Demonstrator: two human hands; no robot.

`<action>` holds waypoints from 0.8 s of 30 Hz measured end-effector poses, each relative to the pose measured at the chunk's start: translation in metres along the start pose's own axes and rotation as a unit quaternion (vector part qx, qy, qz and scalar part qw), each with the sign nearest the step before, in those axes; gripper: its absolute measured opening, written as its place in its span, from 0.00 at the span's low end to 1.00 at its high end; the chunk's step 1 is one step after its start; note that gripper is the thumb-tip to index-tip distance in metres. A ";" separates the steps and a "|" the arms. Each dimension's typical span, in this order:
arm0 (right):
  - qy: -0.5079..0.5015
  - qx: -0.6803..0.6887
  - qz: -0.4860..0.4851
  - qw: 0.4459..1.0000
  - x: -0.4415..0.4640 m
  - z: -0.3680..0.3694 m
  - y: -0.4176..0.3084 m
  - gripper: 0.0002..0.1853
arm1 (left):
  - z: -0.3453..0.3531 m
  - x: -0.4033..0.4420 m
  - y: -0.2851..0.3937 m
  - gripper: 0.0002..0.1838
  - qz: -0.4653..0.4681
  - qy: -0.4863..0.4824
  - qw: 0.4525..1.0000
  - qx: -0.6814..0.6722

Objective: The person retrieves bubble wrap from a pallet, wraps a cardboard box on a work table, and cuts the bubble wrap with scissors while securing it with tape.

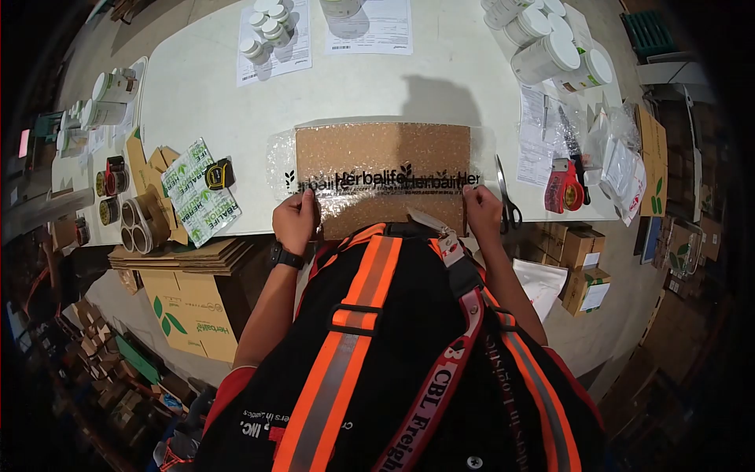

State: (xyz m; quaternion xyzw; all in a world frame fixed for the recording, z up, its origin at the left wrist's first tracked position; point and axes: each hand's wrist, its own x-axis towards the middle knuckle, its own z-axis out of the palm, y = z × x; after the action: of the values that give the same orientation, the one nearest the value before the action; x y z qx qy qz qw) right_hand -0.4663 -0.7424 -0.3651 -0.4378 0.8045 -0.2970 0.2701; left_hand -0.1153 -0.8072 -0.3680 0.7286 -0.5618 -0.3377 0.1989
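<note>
A flat brown cardboard piece (370, 145) lies at the table's near edge, with clear bubble wrap (283, 149) over and around it. Across the wrap runs a strip of clear packing tape (373, 181) printed with black lettering. My left hand (294, 220) is closed at the left side, thumb on the wrap by the tape's lower edge. At the opposite side my right hand (483, 211) pinches the wrap near the tape's other end. The fingertips beneath are hidden. Scissors (510, 204) lie just right of my right hand.
On the left are a tape measure (219, 175), a green-printed packet (198, 197) and tape rolls (135, 228). A red tape dispenser (563, 189) lies at right. White tubs (546, 57) and small bottles (271, 30) stand farther back. Folded cartons (185, 311) are below left.
</note>
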 end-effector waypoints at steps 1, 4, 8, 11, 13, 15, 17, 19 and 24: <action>0.001 -0.004 -0.009 1.000 0.001 0.001 0.001 0.19 | -0.001 0.000 0.002 0.20 0.003 0.006 1.000 0.030; 0.009 -0.013 -0.025 1.000 0.002 0.003 0.002 0.18 | 0.001 -0.002 0.010 0.22 0.013 0.047 0.998 0.047; 0.029 -0.034 -0.075 0.996 0.005 0.006 0.004 0.17 | -0.011 -0.002 0.009 0.26 -0.039 0.039 0.991 0.125; 0.034 0.001 -0.090 0.995 0.003 0.006 -0.001 0.17 | -0.014 -0.002 -0.004 0.25 -0.047 0.060 0.995 0.059; 0.035 0.008 -0.090 0.995 0.003 0.007 0.000 0.18 | -0.016 0.000 0.000 0.23 -0.104 0.058 0.992 0.029; 0.035 0.019 -0.088 0.995 0.004 0.010 0.008 0.20 | -0.011 0.007 -0.022 0.28 -0.034 0.111 0.993 -0.017; 0.020 0.036 -0.076 0.996 0.003 0.010 0.015 0.20 | -0.008 0.017 -0.040 0.37 -0.073 0.073 0.993 -0.059; 0.008 0.053 -0.064 0.997 0.007 0.013 0.025 0.20 | -0.005 0.021 -0.050 0.47 -0.137 0.033 0.975 -0.169; -0.061 0.215 0.112 0.968 0.013 0.012 0.042 0.14 | -0.009 0.028 -0.053 0.62 -0.253 -0.133 0.895 -0.342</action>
State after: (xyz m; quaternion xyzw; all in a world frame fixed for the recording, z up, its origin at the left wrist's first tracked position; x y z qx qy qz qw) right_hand -0.4862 -0.7382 -0.4055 -0.2938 0.7477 -0.4034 0.4381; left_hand -0.0682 -0.8195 -0.4051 0.6815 -0.2295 -0.6417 0.2669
